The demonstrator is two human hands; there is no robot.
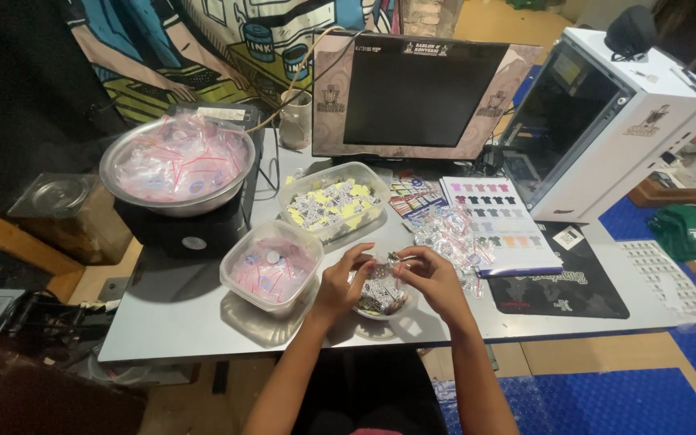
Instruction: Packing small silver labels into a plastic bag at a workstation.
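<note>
Left hand [340, 280] and right hand [432, 276] meet near the desk's front edge, fingertips pinching a small clear bag [382, 262] between them, just above a small bowl [380, 302] w/ printed pieces. Left of the hands: clear tub [271, 267] of pink-sealed bags; far left: steel bowl [176, 165] w/ more bags.

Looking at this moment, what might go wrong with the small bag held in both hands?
The small clear bag, pinched between the left hand and right hand over the small bowl, might slip and spill its pieces. That bowl sits near the table's front edge, so a knock could push it off.
</note>
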